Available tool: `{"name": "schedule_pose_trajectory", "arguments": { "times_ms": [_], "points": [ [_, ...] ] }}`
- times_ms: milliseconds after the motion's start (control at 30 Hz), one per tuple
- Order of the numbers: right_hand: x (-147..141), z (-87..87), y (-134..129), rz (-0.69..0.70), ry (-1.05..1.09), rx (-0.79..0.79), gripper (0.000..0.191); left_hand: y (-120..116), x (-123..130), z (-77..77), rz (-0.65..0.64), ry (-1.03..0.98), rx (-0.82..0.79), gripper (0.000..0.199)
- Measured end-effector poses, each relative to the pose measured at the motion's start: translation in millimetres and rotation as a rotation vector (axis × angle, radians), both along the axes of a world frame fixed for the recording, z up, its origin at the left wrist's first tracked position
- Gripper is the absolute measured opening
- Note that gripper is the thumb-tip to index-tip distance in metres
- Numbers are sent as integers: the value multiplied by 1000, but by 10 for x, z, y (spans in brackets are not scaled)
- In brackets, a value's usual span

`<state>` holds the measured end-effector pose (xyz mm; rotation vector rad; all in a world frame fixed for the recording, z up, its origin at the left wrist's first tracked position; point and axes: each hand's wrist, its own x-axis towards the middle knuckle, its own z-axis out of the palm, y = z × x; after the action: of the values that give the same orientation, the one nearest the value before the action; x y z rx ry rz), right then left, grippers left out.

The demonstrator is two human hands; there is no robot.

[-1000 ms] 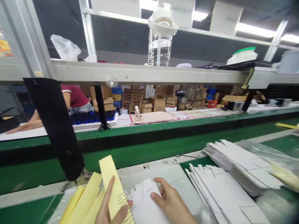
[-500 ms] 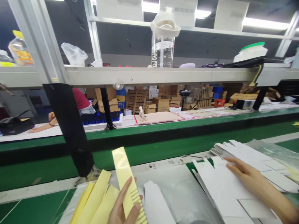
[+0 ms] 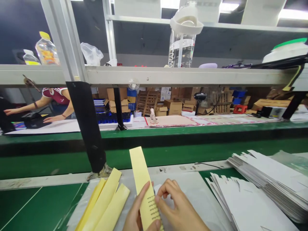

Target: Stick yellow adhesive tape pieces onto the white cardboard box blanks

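My left hand [image 3: 140, 211] grips a long yellow strip of labels [image 3: 141, 170], tilted upright, with rows of small dark print on its lower part. My right hand [image 3: 176, 205] is at the strip's right edge, thumb and forefinger pinched beside the print. What the pinch holds, if anything, is too small to make out. To the left lie more yellow strips [image 3: 106, 199], loosely overlapping on clear plastic sheeting [image 3: 192, 186]. Part of a white piece shows behind my right fingers, mostly hidden.
Flat white cardboard box blanks [image 3: 250, 199] lie in a near stack at right, with a taller stack [image 3: 276, 179] behind. A black-wrapped post [image 3: 88, 128] rises at left. Overhead runs a shelf [image 3: 144, 75] bearing a large bottle [image 3: 183, 41]. Across the green belt, a person [image 3: 56, 99] works.
My right hand has left the white box blanks and come over to the yellow strip in my left hand. The view has turned slightly left.
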<state>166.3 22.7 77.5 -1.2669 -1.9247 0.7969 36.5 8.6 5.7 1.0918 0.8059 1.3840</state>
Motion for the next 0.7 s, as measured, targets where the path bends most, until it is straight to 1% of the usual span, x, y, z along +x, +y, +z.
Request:
{"name": "schedule_pose_trajectory", "arguments": {
  "times_ms": [133, 200, 333, 433, 500, 533, 600, 700],
  "points": [
    [50, -76, 98, 14, 39, -20, 13, 45, 14, -104, 46, 35, 56, 79],
    [52, -98, 114, 21, 37, -11, 13, 66, 8, -158, 48, 53, 63, 78],
    [25, -70, 66, 52, 45, 33, 15, 87, -12, -232, 35, 84, 74, 74],
    [61, 9, 45, 84, 147, -25, 19, 89, -28, -228, 26, 117, 54, 73],
    [131, 32, 89, 61, 231, -92, 23, 91, -44, -198, 54, 157, 27, 72],
    [175, 18, 130, 36, 255, -126, 24, 94, -53, -178, 82, 182, 14, 72],
    [262, -76, 232, -25, 257, -190, 27, 104, -69, -142, 150, 232, -12, 69],
    [345, -312, 353, -90, 222, -284, 31, 121, -81, -125, 203, 284, -77, 67]
  ]
}}
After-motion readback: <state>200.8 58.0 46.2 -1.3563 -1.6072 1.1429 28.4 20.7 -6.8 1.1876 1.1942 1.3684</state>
